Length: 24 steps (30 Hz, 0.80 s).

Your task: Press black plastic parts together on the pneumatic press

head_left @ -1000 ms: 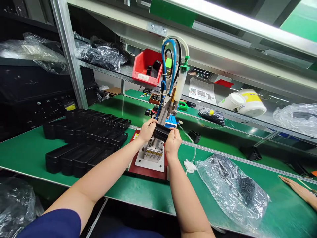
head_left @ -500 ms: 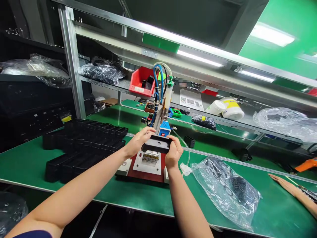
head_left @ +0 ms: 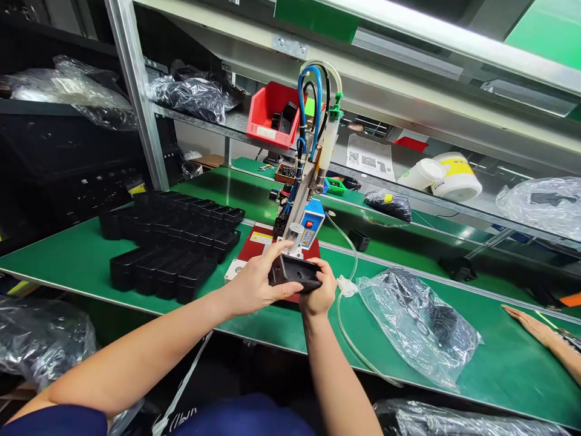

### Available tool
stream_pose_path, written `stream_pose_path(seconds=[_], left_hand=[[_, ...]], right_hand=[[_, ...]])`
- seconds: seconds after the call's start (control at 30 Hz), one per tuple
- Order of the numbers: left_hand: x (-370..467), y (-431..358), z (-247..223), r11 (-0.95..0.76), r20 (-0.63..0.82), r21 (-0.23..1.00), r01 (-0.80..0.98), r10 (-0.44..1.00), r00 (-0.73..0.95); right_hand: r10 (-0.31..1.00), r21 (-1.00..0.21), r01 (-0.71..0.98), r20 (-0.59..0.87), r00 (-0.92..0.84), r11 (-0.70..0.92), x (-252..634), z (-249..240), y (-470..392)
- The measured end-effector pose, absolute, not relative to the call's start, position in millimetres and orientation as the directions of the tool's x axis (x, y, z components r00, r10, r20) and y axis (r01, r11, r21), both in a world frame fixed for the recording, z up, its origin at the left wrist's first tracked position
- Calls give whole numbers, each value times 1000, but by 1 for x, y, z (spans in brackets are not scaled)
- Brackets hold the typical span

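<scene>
Between my two hands is a black plastic housing point(head_left: 297, 274), tilted so its hollow inside faces me. My left hand point(head_left: 258, 281) grips its left end, with the thumb along the near edge and fingers at the far side. At the right end, my right hand point(head_left: 320, 287) is closed around the corner. Just behind the housing stands a bench press point(head_left: 295, 233) with blue hoses and a syringe barrel point(head_left: 327, 142), on a red base point(head_left: 249, 245). My hands hide part of that base. Rows of similar black housings point(head_left: 163, 269) lie on the green bench to the left.
A clear bag of black rings point(head_left: 420, 327) lies on the bench point(head_left: 508, 375) at right, near another person's hand point(head_left: 529, 324). The shelf above holds a red bin point(head_left: 272, 115) and white tubs point(head_left: 456, 175). A thin hose point(head_left: 340, 321) trails over the front edge.
The housing has come nearer to me and tipped, showing more of its inside. My left hand has shifted its grip, thumb now on the near edge. The camera view has tilted down.
</scene>
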State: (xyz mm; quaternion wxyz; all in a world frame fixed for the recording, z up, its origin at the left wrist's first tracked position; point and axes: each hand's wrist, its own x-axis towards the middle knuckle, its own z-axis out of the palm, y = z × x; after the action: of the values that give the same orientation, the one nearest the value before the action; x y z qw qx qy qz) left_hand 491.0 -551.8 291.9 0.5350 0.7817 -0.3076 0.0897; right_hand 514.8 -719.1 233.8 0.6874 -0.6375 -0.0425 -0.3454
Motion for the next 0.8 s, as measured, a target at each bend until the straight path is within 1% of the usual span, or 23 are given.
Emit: stream_pose_path(seconds=[0.07,0.13,0.23,0.27,0.3,0.37,0.4,0.43,0.47,0.53,0.57,0.63,0.73,0.8], left_hand=[[489,-550,287,-229,492,756,-614,-419,763],[483,-545,281,-243,547,694,-678,-433,716],[478,-527,272,-323,592,634,-702,-380,710],[480,-517,269,-370,592,638,-675,-324,738],[486,-505,267,-426,591,650,-629,-236,772],[509,-479,265,-535,593,682,-498,6,805],[526,-466,265,-577,593,697,-426,130,794],[546,-454,265,-606,584,710,-357,224,781],[568,-444,265,-627,562,722,-294,283,777],[615,-433,264,-653,497,729,-206,298,815],[639,-432,262,-661,456,731,-167,291,841],[685,-442,256,-675,387,728,-121,259,885],[750,-476,243,-685,334,719,-118,192,923],[789,-502,233,-690,304,714,-119,151,941]], right_hand=[[-417,-863,505,455,787,12,515,228,-717],[-386,-872,487,433,815,50,514,224,-714],[-277,-902,429,400,874,50,505,217,-715],[-247,-915,402,384,890,22,499,211,-719],[-232,-925,378,374,898,-31,493,203,-725],[-223,-909,349,397,890,-227,477,180,-740],[-216,-866,345,438,872,-362,469,166,-749],[-175,-791,339,480,859,-509,462,151,-758],[-137,-696,329,524,841,-638,455,137,-765],[-60,-487,296,590,805,-822,448,113,-776],[-34,-404,272,608,793,-874,447,104,-779],[7,-288,237,622,783,-928,449,91,-780],[22,-183,198,677,735,-963,456,80,-776],[21,-139,178,730,683,-974,462,77,-776]])
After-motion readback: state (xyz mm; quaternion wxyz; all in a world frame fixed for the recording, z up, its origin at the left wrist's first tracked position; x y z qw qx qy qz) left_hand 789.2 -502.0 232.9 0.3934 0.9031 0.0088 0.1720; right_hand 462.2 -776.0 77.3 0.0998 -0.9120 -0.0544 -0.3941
